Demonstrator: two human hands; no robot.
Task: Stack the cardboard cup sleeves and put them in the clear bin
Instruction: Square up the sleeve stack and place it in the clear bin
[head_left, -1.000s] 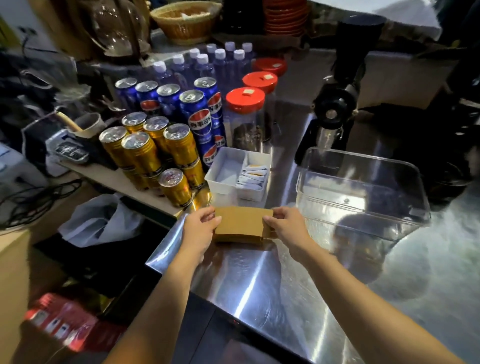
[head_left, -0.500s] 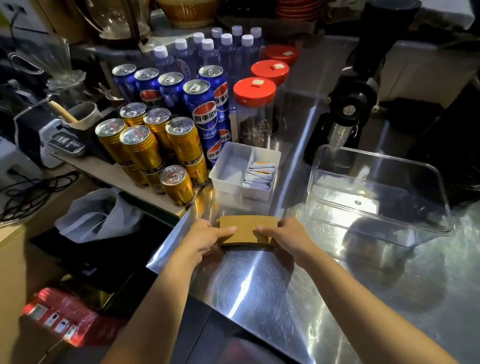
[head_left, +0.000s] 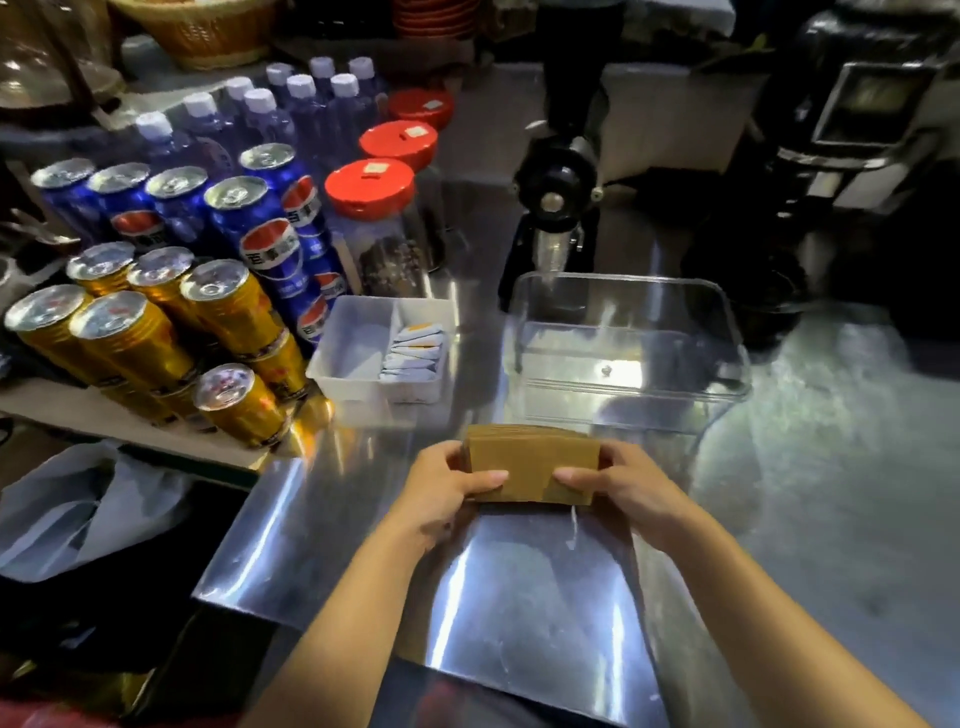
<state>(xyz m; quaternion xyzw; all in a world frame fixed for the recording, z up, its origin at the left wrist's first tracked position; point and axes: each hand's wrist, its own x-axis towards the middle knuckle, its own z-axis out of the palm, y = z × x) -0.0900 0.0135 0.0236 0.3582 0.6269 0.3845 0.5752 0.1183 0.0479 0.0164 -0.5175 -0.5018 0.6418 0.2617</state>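
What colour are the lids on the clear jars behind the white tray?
Red, each with a small pale label on top; clearest in the head view.

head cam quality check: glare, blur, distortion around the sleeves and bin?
Head view: bright glare streaks on the steel counter; clear bin legible only by edge highlights; sleeve stack sharp, held by left hand and right hand; corners dark, wide-angle bowing at edges.
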